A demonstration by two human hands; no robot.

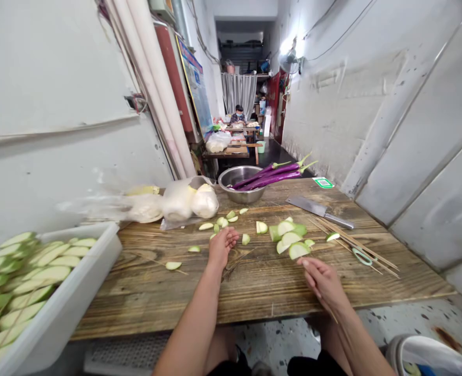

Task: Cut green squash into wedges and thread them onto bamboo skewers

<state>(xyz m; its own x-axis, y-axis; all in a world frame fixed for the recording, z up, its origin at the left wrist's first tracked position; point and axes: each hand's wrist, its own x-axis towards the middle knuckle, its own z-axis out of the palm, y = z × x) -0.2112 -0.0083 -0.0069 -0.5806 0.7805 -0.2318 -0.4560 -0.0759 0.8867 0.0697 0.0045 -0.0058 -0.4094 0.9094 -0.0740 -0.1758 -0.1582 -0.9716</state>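
Note:
My left hand (222, 245) rests on the wooden table (254, 284) with its fingers curled, next to small pale green vegetable slices (223, 222); whether it holds one is hidden. My right hand (322, 279) lies near the table's front, fingers closed along a thin bamboo skewer (330, 309) that runs back toward my wrist. Its fingertips touch a pile of larger green-skinned slices (289, 239). More skewers (356, 245) lie to the right.
A cleaver (317, 210) lies at the back right. A steel bowl (241, 184) holds long purple eggplants (272, 175). A plastic bag of pale vegetables (184, 201) sits at back left. A white tub (64, 308) with skewered slices stands at the left. A person sits far down the corridor.

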